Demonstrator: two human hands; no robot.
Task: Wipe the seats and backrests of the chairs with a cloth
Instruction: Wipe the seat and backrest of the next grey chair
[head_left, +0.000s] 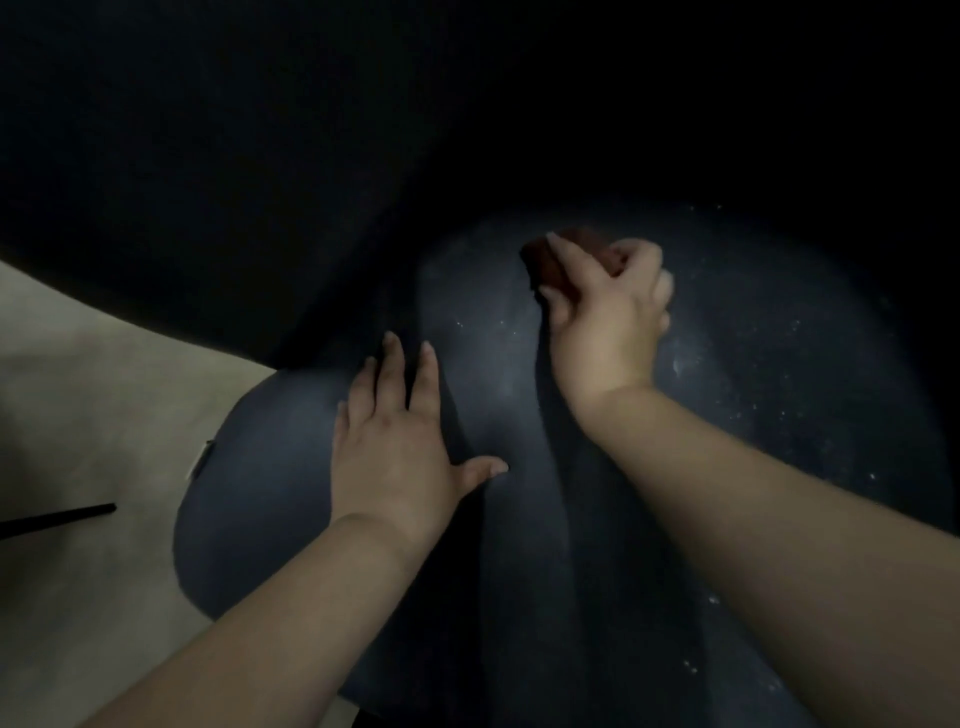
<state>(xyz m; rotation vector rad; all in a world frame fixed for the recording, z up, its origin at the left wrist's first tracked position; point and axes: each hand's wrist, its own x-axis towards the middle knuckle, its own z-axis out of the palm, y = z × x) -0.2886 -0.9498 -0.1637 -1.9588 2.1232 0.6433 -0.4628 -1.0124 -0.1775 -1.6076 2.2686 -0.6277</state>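
A dark blue-grey chair seat (753, 415) fills the middle and right of the head view, dusted with pale specks. Its black backrest (260, 182) rises behind, lost in shadow. My right hand (608, 317) grips a bunched dark red cloth (556, 254) and presses it on the far part of the seat. My left hand (400, 441) lies flat on the seat's left side, fingers straight and spread, thumb out to the right. Most of the cloth is hidden under my fingers.
Pale beige floor (78, 415) shows at the left. A thin black rod (57, 517), perhaps a chair leg, lies across the floor at the left edge. A small white tag (200, 460) sticks out at the seat's left rim. The upper frame is very dark.
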